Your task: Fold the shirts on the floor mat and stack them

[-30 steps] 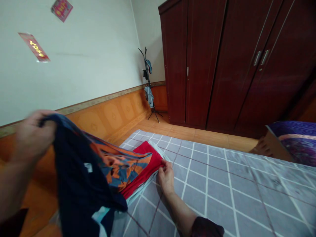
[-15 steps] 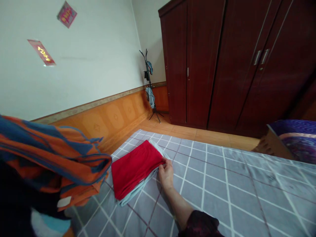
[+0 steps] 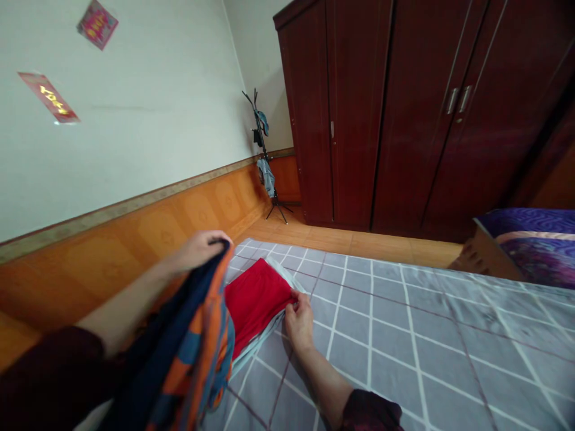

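Observation:
Folded red cloth (image 3: 258,299) lies on top of pale blue cloth (image 3: 287,273) on the grey checked bedsheet (image 3: 395,335). At the red cloth's right corner, my right hand (image 3: 300,320) pinches the edge between thumb and fingers. My left hand (image 3: 204,248) is raised at the left, closed on an orange and blue striped garment (image 3: 197,353) with a dark inner side. The garment hangs down and covers the left part of the red cloth.
A dark red wardrobe (image 3: 350,120) stands beyond the bed. In the corner is a black coat stand (image 3: 265,149) with clothing on it. A box (image 3: 494,251) with purple fabric (image 3: 539,239) sits at the right. Wood panelling lines the left wall.
My left hand has come into view, and the striped garment has swung right, over the red cloth's left part. My right hand stays at the red cloth's corner. The view has shifted slightly right.

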Action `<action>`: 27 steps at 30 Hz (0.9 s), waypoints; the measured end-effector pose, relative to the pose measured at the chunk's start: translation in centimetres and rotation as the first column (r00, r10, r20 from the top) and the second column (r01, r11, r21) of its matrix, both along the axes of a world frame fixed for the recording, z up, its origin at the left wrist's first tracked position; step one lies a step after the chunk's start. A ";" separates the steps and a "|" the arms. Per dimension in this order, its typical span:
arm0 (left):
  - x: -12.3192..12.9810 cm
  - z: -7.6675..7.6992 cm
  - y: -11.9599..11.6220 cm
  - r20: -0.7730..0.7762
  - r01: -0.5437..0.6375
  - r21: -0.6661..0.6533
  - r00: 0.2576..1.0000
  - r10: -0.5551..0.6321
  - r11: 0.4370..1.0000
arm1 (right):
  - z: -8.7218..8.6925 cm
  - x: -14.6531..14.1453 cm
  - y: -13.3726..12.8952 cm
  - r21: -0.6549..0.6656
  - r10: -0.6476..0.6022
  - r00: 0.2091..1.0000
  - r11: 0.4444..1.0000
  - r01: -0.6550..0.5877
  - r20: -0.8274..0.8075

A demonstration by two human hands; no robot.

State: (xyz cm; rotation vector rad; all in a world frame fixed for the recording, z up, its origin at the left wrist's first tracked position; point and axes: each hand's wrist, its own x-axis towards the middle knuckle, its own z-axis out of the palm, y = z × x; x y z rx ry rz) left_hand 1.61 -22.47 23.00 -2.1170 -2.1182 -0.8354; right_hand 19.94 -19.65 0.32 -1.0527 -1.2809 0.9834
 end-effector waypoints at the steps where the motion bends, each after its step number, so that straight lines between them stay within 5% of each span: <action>1: 0.7 -1.9 1.2 -0.016 0.071 -0.087 0.997 -0.072 0.994 | 0.0 0.0 0.0 0.001 0.001 1.000 1.000 -0.001 -0.002; 6: 3.4 -11.8 5.7 -0.063 0.208 -0.290 0.970 -0.236 0.934 | 0.1 -0.1 -0.1 -0.002 0.014 1.000 1.000 -0.014 0.006; 9: 3.1 -14.7 6.6 -0.063 0.203 -0.293 0.971 -0.230 0.935 | 0.1 -0.2 -0.1 -0.016 0.015 1.000 1.000 -0.015 0.015; 19: 1.4 -17.2 5.7 -0.003 0.171 -0.157 0.985 -0.173 0.973 | 0.2 -0.4 -0.3 -0.042 0.048 0.998 0.998 -0.046 0.036; 27: 1.4 -17.1 5.5 0.018 0.183 -0.125 0.983 -0.182 0.975 | 0.3 -0.4 -0.3 -0.047 0.039 0.998 0.998 -0.037 0.039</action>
